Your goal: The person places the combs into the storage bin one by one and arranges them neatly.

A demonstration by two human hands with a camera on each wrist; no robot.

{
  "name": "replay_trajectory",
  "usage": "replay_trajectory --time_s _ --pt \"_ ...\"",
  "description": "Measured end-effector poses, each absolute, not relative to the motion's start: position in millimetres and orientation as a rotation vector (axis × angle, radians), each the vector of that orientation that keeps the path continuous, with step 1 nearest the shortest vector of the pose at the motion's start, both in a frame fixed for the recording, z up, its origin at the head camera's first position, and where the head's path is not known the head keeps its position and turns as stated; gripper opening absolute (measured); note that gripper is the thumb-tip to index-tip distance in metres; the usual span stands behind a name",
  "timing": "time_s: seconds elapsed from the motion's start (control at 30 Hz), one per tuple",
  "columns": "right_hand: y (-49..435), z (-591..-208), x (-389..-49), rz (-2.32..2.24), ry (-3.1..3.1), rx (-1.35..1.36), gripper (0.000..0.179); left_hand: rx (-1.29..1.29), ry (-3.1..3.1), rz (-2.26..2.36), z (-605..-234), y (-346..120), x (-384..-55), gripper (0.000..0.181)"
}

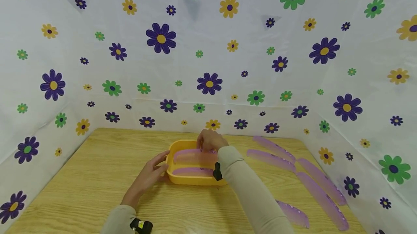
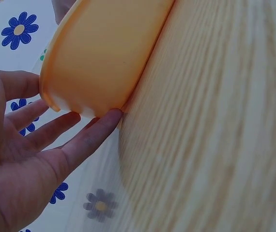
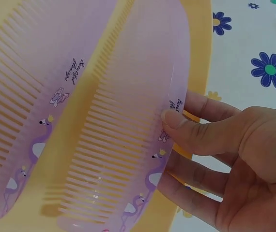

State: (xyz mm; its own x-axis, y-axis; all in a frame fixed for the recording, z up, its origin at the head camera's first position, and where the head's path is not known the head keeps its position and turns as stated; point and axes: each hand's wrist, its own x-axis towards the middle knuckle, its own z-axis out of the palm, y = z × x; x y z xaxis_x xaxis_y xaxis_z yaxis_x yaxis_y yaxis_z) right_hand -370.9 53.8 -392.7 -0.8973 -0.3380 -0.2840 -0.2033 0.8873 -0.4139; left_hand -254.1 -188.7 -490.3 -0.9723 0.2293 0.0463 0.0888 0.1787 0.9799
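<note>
While my left hand rests with spread, relaxed fingers against the left end of one yellow tray, my right hand pinches the far comb by its back, thumb on one face, fingers behind. Combs in tray: two. The far comb is inside, teeth toward me; the near comb lies closer to the tray's front wall. Printed flamingos, right-wrist view: two on each. Combs on the counter, right of the tray: five, all purple, namely a far pair, a right-hand pair and a single comb, partly hidden by my right sleeve. Total in view: seven combs, one tray. Black wrist devices: two.
</note>
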Motion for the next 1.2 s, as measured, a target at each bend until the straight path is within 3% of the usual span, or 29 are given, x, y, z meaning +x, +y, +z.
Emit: replay_trajectory --time_s 0.63,1.2 --pt "54.8 -401.7 -377.5 -0.447 2.702 -0.434 0.012 0.300 2.334 1.909 -491.6 -189.1 -255.2 0.054" --pt "57.5 -401.1 -374.0 -0.517 2.614 -0.448 0.019 0.302 2.340 1.908 -490.3 -189.2 -254.3 0.054"
